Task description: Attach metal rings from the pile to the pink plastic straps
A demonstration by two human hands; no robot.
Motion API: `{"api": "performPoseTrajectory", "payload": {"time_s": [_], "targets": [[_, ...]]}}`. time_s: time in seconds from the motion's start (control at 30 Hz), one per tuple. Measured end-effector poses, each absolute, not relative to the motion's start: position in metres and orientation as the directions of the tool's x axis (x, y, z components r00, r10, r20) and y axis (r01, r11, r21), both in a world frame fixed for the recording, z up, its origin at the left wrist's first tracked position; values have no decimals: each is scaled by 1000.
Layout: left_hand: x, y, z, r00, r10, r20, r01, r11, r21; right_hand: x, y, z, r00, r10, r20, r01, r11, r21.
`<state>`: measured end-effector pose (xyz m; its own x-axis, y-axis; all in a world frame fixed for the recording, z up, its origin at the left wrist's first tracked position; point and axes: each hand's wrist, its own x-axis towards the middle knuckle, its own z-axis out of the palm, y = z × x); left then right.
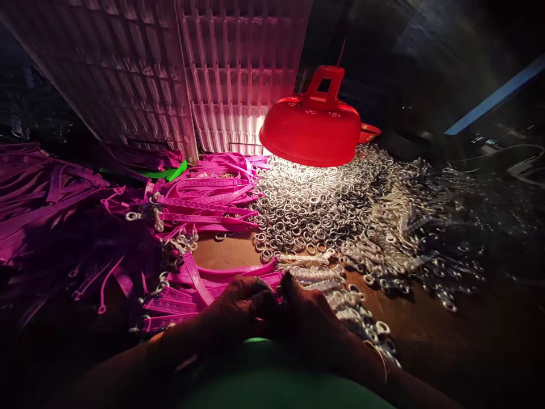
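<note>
My left hand [240, 304] and my right hand [304, 307] meet at the near edge of the lit work surface, both in dark shadow. Their fingers are closed around something small between them, with a hint of pink showing; I cannot make out what it is. Pink straps [183, 301] with metal rings at their ends lie beside and behind my left hand. Just beyond my right hand are short metal chain pieces [313, 272] laid in a row, some with rings.
A red lamp [313, 130] hangs low over a heap of metal rings [298, 210]. More chains [409, 227] spread right. Pink straps [204, 199] pile at centre-left, near a green object [172, 172]. Pale ribbed panels [242, 74] stand behind. Brown table [221, 253] shows between piles.
</note>
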<state>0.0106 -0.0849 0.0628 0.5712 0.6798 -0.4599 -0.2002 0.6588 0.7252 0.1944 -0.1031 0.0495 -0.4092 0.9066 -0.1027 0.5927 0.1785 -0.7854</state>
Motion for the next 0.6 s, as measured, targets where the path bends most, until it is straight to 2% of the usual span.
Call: {"api": "performPoseTrajectory", "payload": {"time_s": [0.13, 0.37, 0.6], "targets": [[15, -87, 67, 560, 685, -466, -229, 669, 707, 195, -109, 49, -465, 878, -114, 636, 242, -733], [16, -86, 69, 558, 650, -515, -146, 688, 711, 190, -105, 63, -561, 801, -207, 604, 226, -764], [14, -80, 63, 569, 671, -475, -27, 593, 805, 186, -94, 73, -604, 754, -256, 602, 222, -767]]}}
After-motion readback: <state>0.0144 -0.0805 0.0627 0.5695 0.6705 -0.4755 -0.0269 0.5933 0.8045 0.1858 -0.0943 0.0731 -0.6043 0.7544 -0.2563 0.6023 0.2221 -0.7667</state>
